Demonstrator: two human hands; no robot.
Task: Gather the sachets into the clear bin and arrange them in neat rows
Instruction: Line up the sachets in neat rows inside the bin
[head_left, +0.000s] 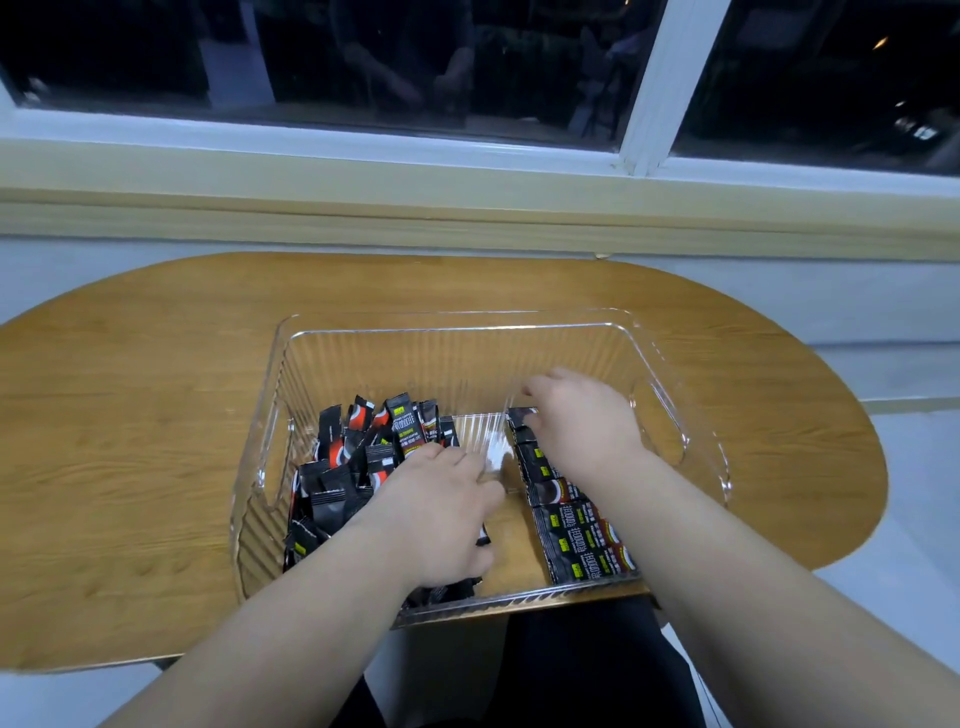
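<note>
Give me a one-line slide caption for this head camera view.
Left hand in a loose sachet pile, right hand at a neat row, both inside the clear bin on a wooden table.

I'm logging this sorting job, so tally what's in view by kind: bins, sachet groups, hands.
Clear ribbed plastic bin: 1
Loose heap of black-and-red sachets: 1
Neat row of black sachets: 1
Hands: 2 (left hand, right hand)
Total: 5
Single sachets overlap too much to count.
</note>
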